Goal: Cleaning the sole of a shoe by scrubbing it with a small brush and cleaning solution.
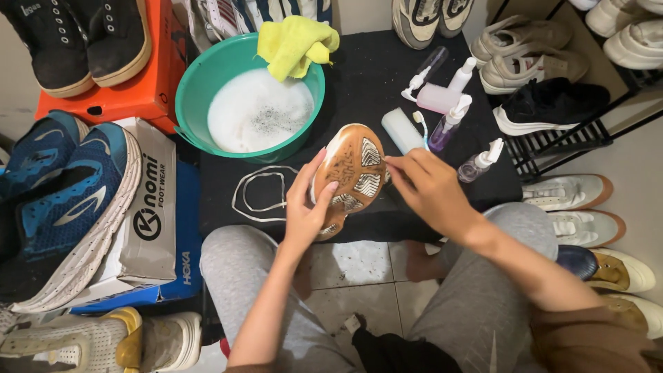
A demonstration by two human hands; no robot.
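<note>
My left hand (305,207) grips a sneaker (352,173) turned sole-up, its brown and white tread facing me, above the black mat (366,76). My right hand (428,188) presses a small brush (420,128) with a white handle against the right edge of the sole; the brush head is mostly hidden by my fingers. A green basin (200,90) of foamy, speckled water stands just behind the shoe, with a yellow cloth (297,43) draped over its far rim. White laces (259,193) lie coiled on the mat left of my left hand.
Several spray bottles (452,117) and a white bar (402,130) lie right of the shoe. Blue trainers (69,200) rest on shoe boxes at left, black shoes (83,38) on an orange box. A rack with sneakers (545,107) stands at right; more shoes line the floor.
</note>
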